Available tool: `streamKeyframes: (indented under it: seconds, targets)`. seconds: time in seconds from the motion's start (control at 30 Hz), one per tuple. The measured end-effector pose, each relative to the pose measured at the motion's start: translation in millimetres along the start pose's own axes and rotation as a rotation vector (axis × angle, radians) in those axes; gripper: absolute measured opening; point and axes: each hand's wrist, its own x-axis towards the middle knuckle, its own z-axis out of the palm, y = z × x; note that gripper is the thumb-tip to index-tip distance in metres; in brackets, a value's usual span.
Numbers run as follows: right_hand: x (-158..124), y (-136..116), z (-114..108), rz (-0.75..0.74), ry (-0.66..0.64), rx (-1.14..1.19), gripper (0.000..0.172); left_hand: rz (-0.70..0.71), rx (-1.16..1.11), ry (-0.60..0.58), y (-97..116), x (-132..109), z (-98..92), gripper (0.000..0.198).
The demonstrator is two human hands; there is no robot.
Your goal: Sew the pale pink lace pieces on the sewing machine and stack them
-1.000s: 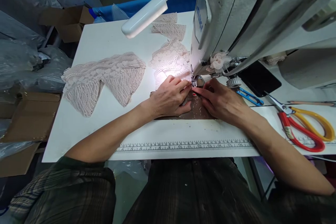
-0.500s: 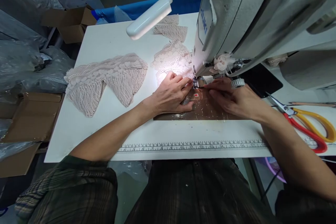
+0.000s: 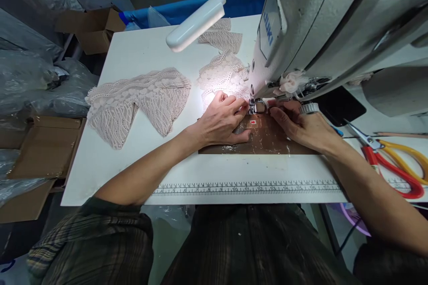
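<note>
Under the lamp light, lace pieces (image 3: 223,73) lie behind and to the left of the metal presser foot (image 3: 257,106) of the sewing machine (image 3: 294,18). My left hand (image 3: 225,118) rests on the left of the foot, partly on the lace edge and the brown plate (image 3: 264,136), fingers bent together and thumb out. Just right of the foot is my right hand (image 3: 299,122), its thumb and fingertips pinched; what they hold is too small to make out. More lace (image 3: 138,100) lies flat on the left of the white table (image 3: 127,53).
A white lamp (image 3: 196,22) hangs over the back. Scissors (image 3: 389,153) with red and yellow handles and a black phone (image 3: 337,104) lie at the right. A printed ruler (image 3: 247,188) runs along the front edge. Cardboard boxes (image 3: 43,147) stand at the left.
The whole view has shifted slightly, moving the scene right. My right thumb and fingers have changed pose a little beside the presser foot. My left hand keeps its place.
</note>
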Motion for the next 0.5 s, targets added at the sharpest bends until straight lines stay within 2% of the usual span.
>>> streamKeyframes:
  seconds: [0.17,0.33,0.5]
  targets:
    - [-0.6,0.1,5.3,0.030,0.116,-0.070,0.039,-0.041,-0.041,0.002,-0.1,-0.3,-1.0,0.048]
    - [0.4,0.9,5.5,-0.033,0.144,-0.115,0.031,-0.094,-0.102,0.024,-1.1,-1.2,-0.7,0.042]
    - [1.9,8.0,2.4,-0.007,0.157,-0.092,0.029,-0.124,-0.147,0.032,-2.8,-0.7,1.0,0.048]
